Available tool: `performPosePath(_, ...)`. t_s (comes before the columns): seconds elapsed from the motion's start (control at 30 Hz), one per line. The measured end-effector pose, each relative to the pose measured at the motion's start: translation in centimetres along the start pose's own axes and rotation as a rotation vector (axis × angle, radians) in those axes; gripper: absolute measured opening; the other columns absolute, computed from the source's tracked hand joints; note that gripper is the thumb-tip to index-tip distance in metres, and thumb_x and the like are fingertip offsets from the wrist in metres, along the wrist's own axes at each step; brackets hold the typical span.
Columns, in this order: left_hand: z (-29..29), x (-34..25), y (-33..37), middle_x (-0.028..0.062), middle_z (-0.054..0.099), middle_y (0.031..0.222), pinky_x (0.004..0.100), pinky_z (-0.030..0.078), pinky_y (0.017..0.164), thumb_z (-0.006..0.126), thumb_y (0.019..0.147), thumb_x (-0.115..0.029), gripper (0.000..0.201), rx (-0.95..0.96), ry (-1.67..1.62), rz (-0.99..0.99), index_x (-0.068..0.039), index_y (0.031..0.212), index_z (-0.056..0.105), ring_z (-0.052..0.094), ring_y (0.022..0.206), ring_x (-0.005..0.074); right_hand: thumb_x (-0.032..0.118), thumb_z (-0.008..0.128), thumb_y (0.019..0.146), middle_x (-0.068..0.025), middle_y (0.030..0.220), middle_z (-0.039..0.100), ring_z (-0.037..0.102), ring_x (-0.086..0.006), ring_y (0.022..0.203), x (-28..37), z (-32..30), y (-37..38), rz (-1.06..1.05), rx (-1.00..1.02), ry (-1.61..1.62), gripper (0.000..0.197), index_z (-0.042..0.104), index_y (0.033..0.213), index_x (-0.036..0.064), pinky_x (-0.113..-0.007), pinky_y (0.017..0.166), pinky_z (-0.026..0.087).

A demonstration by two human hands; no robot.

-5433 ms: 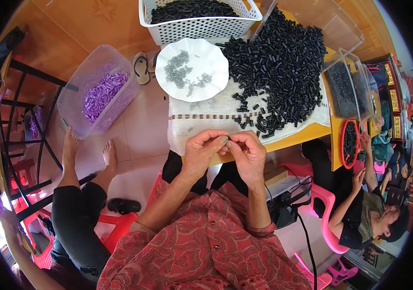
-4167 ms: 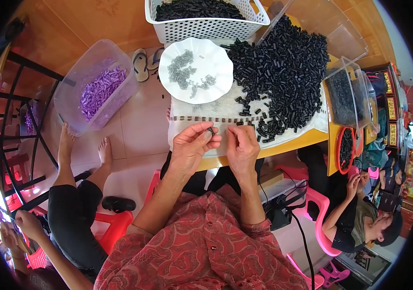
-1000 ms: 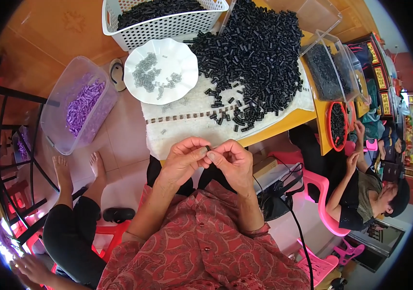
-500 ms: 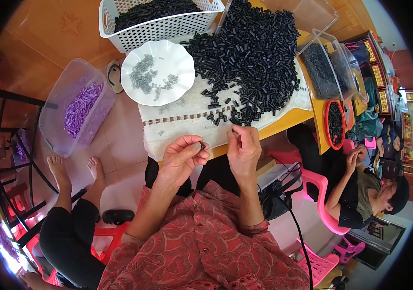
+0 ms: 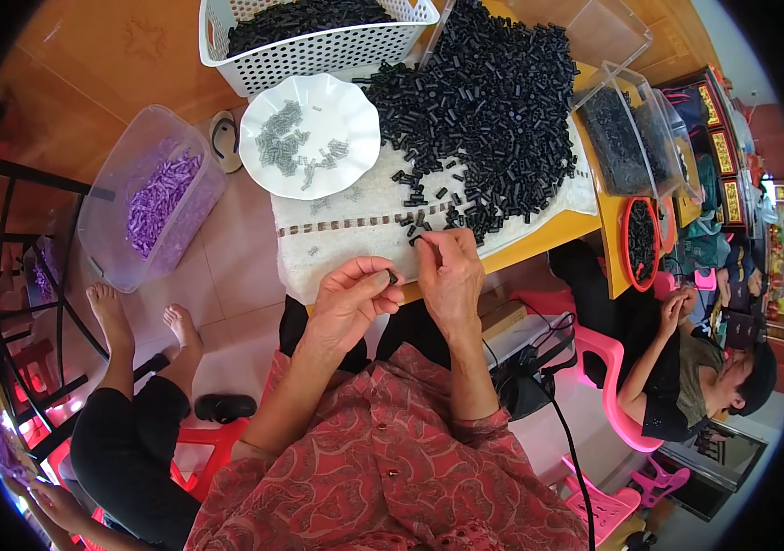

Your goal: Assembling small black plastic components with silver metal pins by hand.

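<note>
My left hand (image 5: 351,298) pinches a small black cylinder (image 5: 392,276) between thumb and fingertips, just off the near edge of the white cloth (image 5: 305,262). Close to its right, my right hand (image 5: 452,280) has its thumb and fingers drawn together. A dark piece (image 5: 415,241) shows at those fingertips; what lies between them is mostly hidden. Beyond both hands spreads a large heap of black cylinders (image 5: 502,119), with several loose ones at its near left edge. A white scalloped plate (image 5: 355,124) left of the heap carries small clear tubes (image 5: 284,138).
A white perforated basket (image 5: 319,52) of black pieces stands at the back. Clear boxes (image 5: 617,138) and a red-rimmed bowl (image 5: 640,241) hold more at right. Purple pieces (image 5: 162,202) fill a tub at left. One person sits right on a pink chair (image 5: 608,367); another's legs (image 5: 126,432) show left.
My right hand has moved slightly left, bringing its fingertips to a dark piece near the heap's edge. My left hand keeps its black cylinder and has barely shifted. The whole view has drifted slightly.
</note>
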State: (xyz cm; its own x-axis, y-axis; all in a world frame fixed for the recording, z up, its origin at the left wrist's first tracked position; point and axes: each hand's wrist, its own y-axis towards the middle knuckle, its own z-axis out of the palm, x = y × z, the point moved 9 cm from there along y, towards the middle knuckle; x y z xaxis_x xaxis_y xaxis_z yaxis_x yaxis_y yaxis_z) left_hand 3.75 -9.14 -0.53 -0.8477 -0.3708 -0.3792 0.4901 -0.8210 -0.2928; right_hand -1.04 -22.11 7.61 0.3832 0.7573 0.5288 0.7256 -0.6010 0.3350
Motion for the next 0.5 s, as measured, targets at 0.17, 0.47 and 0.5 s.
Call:
performPosePath(0.17, -0.2, 0.1, 0.0, 0.0144, 0.067, 0.099, 0.0280, 0.057, 0.067, 0.057, 0.093, -0.004, 0.018, -0.003, -0.002, -0.002, 0.001, 0.110, 0.061, 0.069, 0.079, 0.0180, 0.005, 0.068, 0.080, -0.0123, 0.085, 0.060, 0.062, -0.0313, 0.071, 0.3, 0.1, 0.1, 0.073, 0.013, 0.089, 0.011, 0.066, 0.091, 0.0055, -0.040, 0.060, 0.049)
performPosePath(0.47, -0.1, 0.0, 0.1, 0.0128, 0.067, 0.098, 0.0285, 0.055, 0.067, 0.057, 0.092, -0.006, 0.018, -0.017, 0.019, -0.004, -0.001, 0.109, 0.061, 0.067, 0.079, 0.0158, 0.006, 0.067, 0.080, -0.0111, 0.082, 0.060, 0.062, -0.0291, 0.063, 1.2, 1.3, 1.2, -0.036, 0.063, -0.013, 0.013, 0.069, 0.093, 0.0077, -0.038, 0.057, 0.049)
performPosePath(0.5, 0.0, -0.1, 0.1, 0.0128, 0.067, 0.099, 0.0285, 0.055, 0.068, 0.057, 0.092, -0.006, 0.018, -0.015, 0.023, -0.001, -0.001, 0.109, 0.061, 0.067, 0.079, 0.0160, 0.007, 0.067, 0.080, -0.0115, 0.082, 0.060, 0.062, -0.0296, 0.064, 1.1, 1.4, 1.3, -0.017, 0.079, -0.020, 0.012, 0.068, 0.092, 0.0076, -0.038, 0.057, 0.049)
